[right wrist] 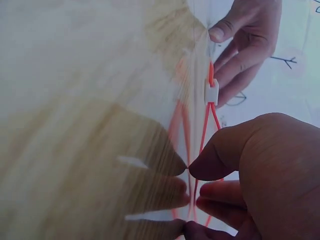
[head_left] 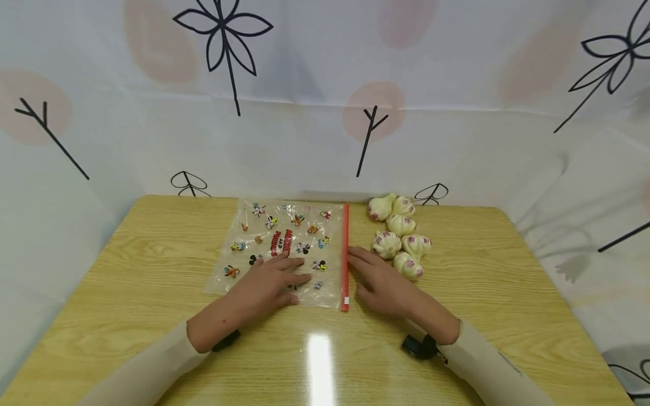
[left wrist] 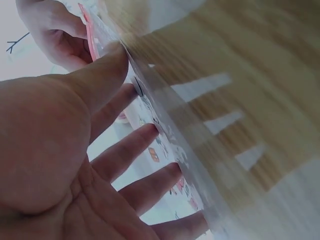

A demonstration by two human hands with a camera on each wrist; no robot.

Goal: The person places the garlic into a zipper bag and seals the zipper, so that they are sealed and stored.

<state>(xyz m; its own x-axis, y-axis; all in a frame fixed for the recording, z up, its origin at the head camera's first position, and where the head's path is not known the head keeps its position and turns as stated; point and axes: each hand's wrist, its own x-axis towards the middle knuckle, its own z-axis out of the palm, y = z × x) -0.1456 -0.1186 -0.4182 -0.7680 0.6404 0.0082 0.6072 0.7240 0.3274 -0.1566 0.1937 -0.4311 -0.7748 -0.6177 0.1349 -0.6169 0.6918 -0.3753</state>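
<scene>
A clear zip bag (head_left: 269, 225) printed with small cartoon figures lies flat, its red zip strip (head_left: 346, 231) on the right side. My left hand (head_left: 269, 285) rests on the bag's near half with fingers spread. The left wrist view shows these fingertips (left wrist: 150, 131) on the plastic. At the zip strip my right hand (head_left: 383, 285) reaches in from the right, fingertips right at the red edge. The white slider (right wrist: 212, 92) sits near the strip's near end, and two red edges part beyond it in the right wrist view, beside the right thumb and fingers.
Several garlic bulbs (head_left: 401, 225) lie in a loose cluster to the right of the bag, just beyond my right hand. The wooden table (head_left: 152, 242) ends at a patterned cloth (head_left: 304, 141) behind and at the sides. A black wrist strap (head_left: 418, 347) circles the right wrist.
</scene>
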